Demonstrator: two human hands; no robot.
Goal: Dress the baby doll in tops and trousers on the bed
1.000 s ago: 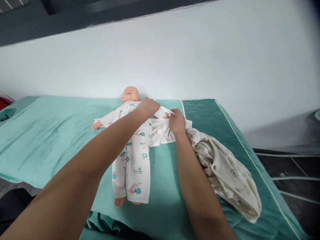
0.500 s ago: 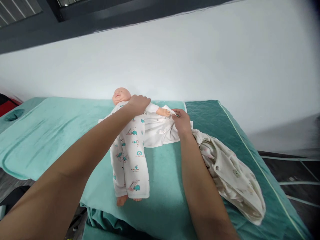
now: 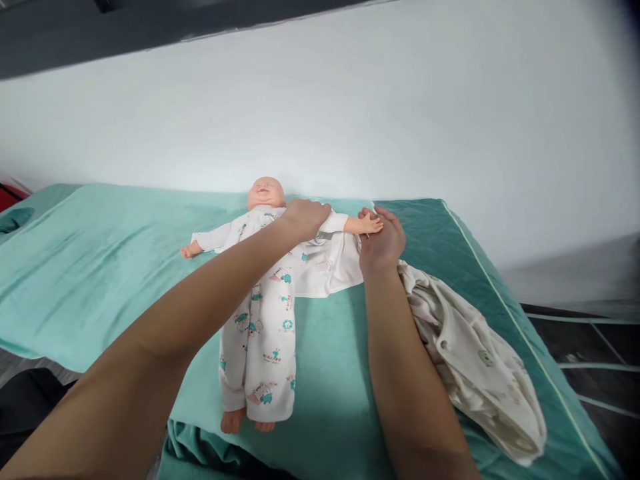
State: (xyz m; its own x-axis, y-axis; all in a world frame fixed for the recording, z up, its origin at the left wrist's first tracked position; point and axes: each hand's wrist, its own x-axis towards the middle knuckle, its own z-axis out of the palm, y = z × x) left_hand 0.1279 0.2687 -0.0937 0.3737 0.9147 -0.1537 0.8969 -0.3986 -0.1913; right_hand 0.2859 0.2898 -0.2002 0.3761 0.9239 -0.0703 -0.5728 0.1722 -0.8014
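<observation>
Pale teal plush, a smooth mat (image 3: 120,230), fills much of the head view, and on it a baby doll (image 3: 263,320) lies on its back, its bald head close to the white wall (image 3: 350,107). White clothing (image 3: 270,373) printed with small teal and pink figures covers its body and legs; bare feet (image 3: 233,420) stick out below.

One doll arm reaches toward the picture's left, while the other stretches right, between the person's two hands. The left hand (image 3: 307,219) lies over the upper sleeve, back upward and fingers bent down — how firmly they have hold of the cloth cannot be told. The right hand (image 3: 383,240) is loosely cupped, palm up, its fingers parted and only slightly curled. Against them rests the doll's hand (image 3: 370,224), clear of its cuff — touched rather than clenched.

Beneath that arm a plain white flap (image 3: 333,270) spreads over the mat. Beside the right forearm, a cream patterned garment (image 3: 480,367) lies crumpled on a darker green quilted cover (image 3: 433,233).
</observation>
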